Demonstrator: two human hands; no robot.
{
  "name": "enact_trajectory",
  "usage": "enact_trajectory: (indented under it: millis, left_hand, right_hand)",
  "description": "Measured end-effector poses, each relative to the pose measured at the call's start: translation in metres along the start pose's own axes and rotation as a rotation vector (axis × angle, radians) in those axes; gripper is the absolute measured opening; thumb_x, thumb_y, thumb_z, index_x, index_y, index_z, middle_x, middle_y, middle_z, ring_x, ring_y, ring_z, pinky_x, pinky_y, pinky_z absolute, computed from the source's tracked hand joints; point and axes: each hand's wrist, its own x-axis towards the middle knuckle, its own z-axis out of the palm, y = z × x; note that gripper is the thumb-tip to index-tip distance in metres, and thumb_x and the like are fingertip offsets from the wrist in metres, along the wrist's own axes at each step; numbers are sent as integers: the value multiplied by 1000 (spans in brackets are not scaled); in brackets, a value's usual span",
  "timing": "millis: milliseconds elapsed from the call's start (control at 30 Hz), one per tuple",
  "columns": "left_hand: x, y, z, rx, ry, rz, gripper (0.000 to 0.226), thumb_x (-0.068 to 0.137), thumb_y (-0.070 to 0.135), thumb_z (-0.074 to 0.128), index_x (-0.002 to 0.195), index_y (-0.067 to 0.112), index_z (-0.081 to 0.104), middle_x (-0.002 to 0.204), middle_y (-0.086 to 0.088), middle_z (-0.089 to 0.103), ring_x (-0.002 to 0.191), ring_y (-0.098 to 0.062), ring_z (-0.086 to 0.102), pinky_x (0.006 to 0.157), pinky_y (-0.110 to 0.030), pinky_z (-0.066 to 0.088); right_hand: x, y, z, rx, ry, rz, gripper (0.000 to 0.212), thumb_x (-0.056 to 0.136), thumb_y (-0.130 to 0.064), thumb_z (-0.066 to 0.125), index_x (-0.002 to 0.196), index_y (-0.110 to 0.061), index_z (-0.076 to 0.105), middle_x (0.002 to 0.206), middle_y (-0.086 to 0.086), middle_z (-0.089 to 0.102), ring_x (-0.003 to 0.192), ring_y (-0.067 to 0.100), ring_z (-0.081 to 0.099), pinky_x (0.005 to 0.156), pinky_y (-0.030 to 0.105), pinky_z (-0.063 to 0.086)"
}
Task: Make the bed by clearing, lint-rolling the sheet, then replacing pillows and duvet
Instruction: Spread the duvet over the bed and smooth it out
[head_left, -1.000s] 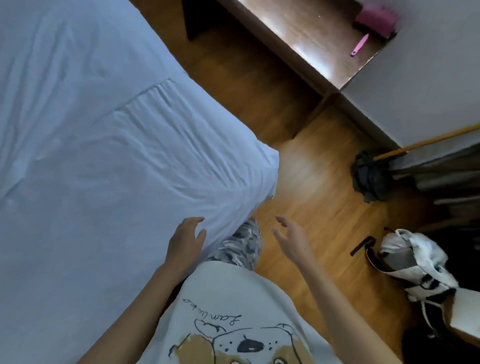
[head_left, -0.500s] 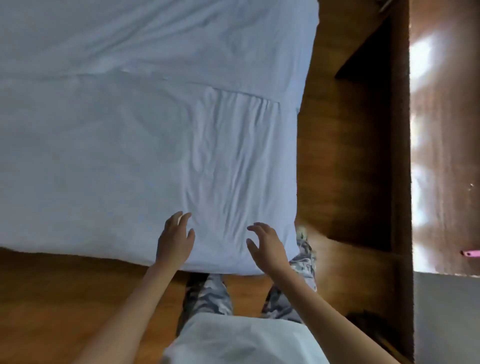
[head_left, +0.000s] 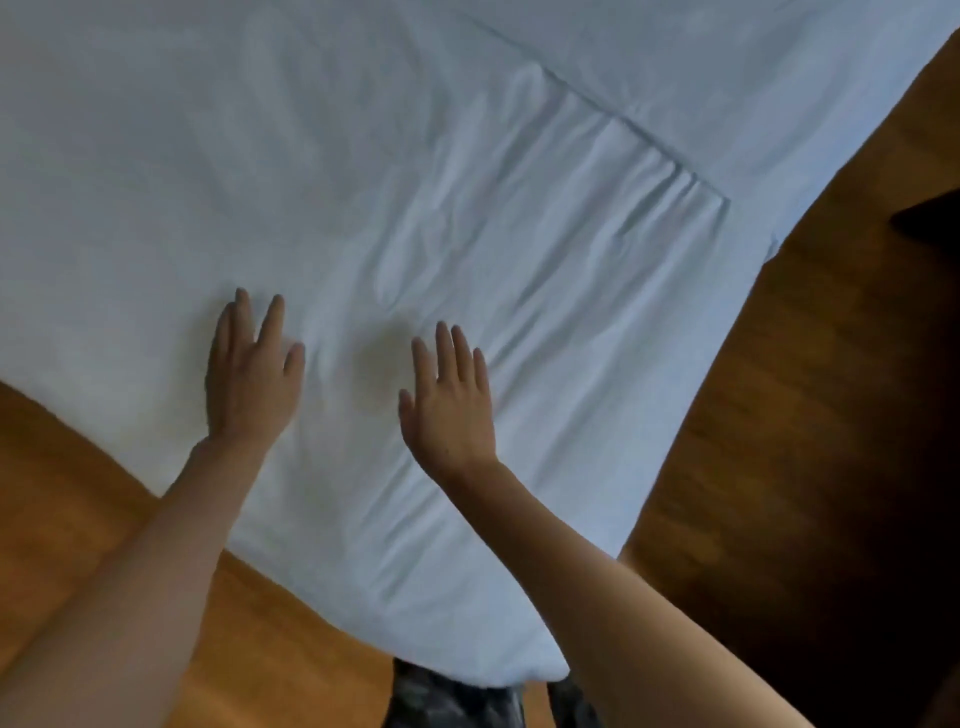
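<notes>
Sheet (head_left: 467, 156), pale blue and creased, is spread over the bed corner and fills most of the view. Left hand (head_left: 248, 379) is laid flat on it, fingers straight, nothing grasped. Right hand (head_left: 449, 402) is held alongside, fingers extended; contact cannot be told. Wooden floor (head_left: 779, 467) is seen around the corner; patterned trousers (head_left: 452, 699) below.

Soft, dim daylight gives the white sheet (head_left: 363, 156) a bluish cast; a faint shadow lies between the two hands; the wooden floor (head_left: 831, 467) at the right sinks into deep shade, glowing warmer at lower left; the whole frame is slightly soft; wide-angle distortion bows the bed's edges.
</notes>
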Motion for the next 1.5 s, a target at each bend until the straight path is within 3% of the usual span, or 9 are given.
enact_trajectory:
  millis: [233,400,500,567,733,1000,1267,1367,1500]
  left_hand:
    - [-37,56,103,55,71,234,63,96,41,38,148,7,35,155,-29,22,144,-45,21,117,-57,14]
    - [-198,154,136,-10,-225,783,70,88,49,50,149,16,38,158,-11,24,148,-30,19,119,-48,13]
    - [-233,172,144,88,-428,1002,53,84,48,48,132,26,59,146,-5,49,136,-24,43,121,-47,12]
    - [-224,173,129,12,-432,1006,29,93,33,50,113,26,70,133,-7,61,123,-24,58,117,-45,28]
    - [-76,153,71,-392,71,659,34,95,19,51,123,5,65,135,-20,56,126,-35,51,104,-45,42]
    - [230,146,49,-45,229,92,59,99,35,33,151,7,29,158,-25,18,146,-41,17,120,-42,11]
    - [147,336,134,-51,53,473,66,96,45,39,152,11,28,158,-24,18,147,-37,16,119,-51,15]
    - [87,388,140,-43,-81,646,59,99,40,40,152,17,30,160,-19,17,149,-33,14,119,-49,20]
    - [66,398,132,-173,-322,896,50,97,35,40,144,18,42,156,-11,31,146,-29,24,119,-45,20]
  right_hand:
    - [24,79,47,-48,114,112,60,98,-45,35,151,-17,28,159,13,18,148,29,11,119,44,6]
    - [-105,155,35,-62,90,576,63,98,-51,21,153,-21,15,160,12,12,148,26,6,118,46,6]
    - [-138,169,20,-35,37,888,72,93,-58,12,151,-17,10,159,18,15,148,30,8,118,48,8]
    - [-124,165,0,-11,99,874,75,93,-57,14,152,-10,17,158,19,15,148,30,8,119,47,8]
    - [-1,129,-33,13,285,500,62,98,-42,34,146,-3,33,154,25,23,144,38,18,116,49,15]
    - [225,136,-45,-110,155,87,63,98,-41,38,152,-13,22,160,17,11,148,31,5,118,46,5]
    - [116,282,-61,-127,186,330,58,102,-41,25,155,-19,11,162,6,0,149,22,-4,121,41,0]
    - [79,308,-72,-58,282,482,52,100,-30,30,148,-12,33,158,10,23,147,27,17,118,46,17]
    - [59,336,-102,-139,536,488,32,90,-12,55,122,-6,55,123,18,59,111,34,56,89,46,47]
